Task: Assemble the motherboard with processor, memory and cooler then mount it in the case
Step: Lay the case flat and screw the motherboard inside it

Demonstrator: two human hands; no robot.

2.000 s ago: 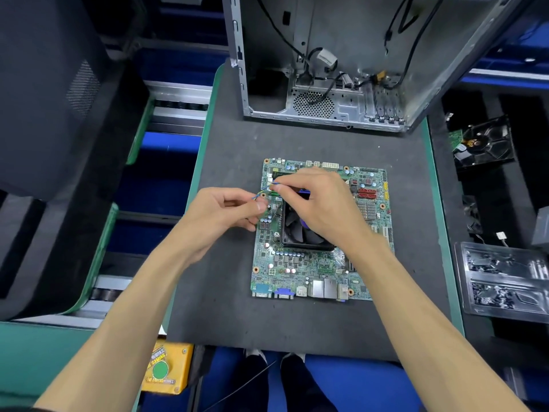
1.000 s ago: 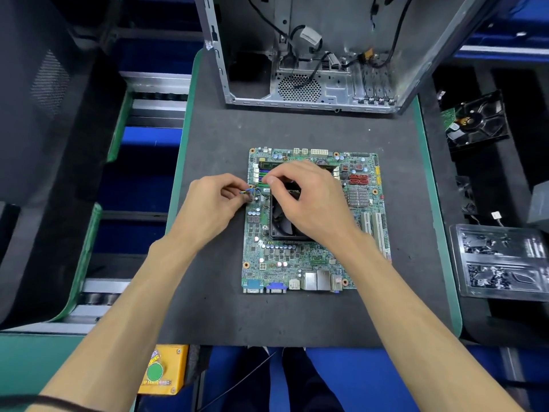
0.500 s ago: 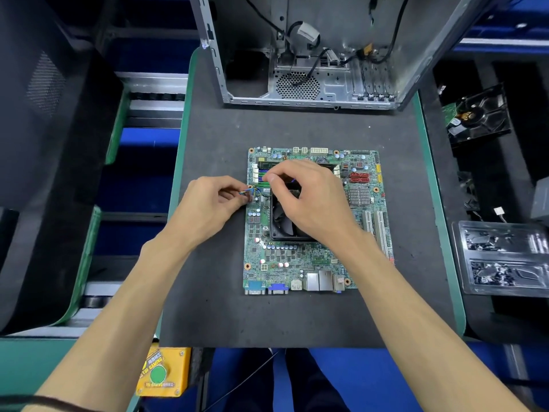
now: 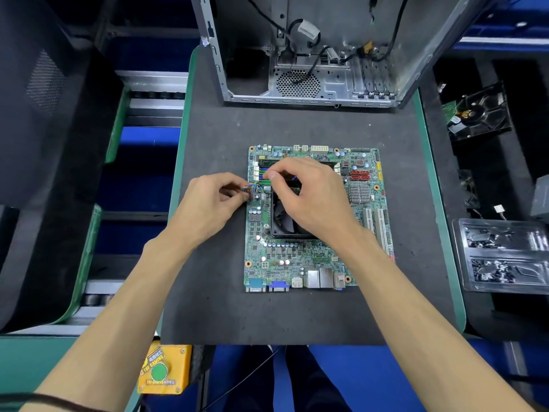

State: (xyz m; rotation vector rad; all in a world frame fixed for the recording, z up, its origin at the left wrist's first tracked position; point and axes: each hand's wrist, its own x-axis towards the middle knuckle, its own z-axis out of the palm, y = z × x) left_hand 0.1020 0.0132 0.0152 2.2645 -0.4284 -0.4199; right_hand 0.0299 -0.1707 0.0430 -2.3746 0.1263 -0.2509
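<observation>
**A:** Where is the motherboard, and which way does it lie?

**B:** The green motherboard (image 4: 315, 254) lies flat at the centre of a dark grey mat (image 4: 297, 316). Its long axis runs from 12 to 6 o'clock. The row of rear ports sits on the 6 o'clock edge, nearest the person; the white power sockets are on the 12 o'clock edge. A black cooler (image 4: 285, 221) with a fan sits on the board, a little toward 9 o'clock of its middle.

**A:** And the hands?

**B:** The left hand (image 4: 208, 206) is at the board's 9 o'clock edge, fingertips pinching a thin bundle of coloured wires (image 4: 252, 187). The right hand (image 4: 309, 194) lies over the cooler's upper part, thumb and forefinger curled together near the memory slots (image 4: 263, 172); I cannot tell what, if anything, they grip.

**A:** What surrounds it?

**B:** At 12 o'clock an open metal case (image 4: 312, 84) stands on the mat, loose cables inside. The mat covers a green-edged table (image 4: 430, 179). At 3 o'clock lies a clear plastic tray (image 4: 505, 257); at 7 o'clock, a yellow box (image 4: 163, 370) with a green button.
</observation>
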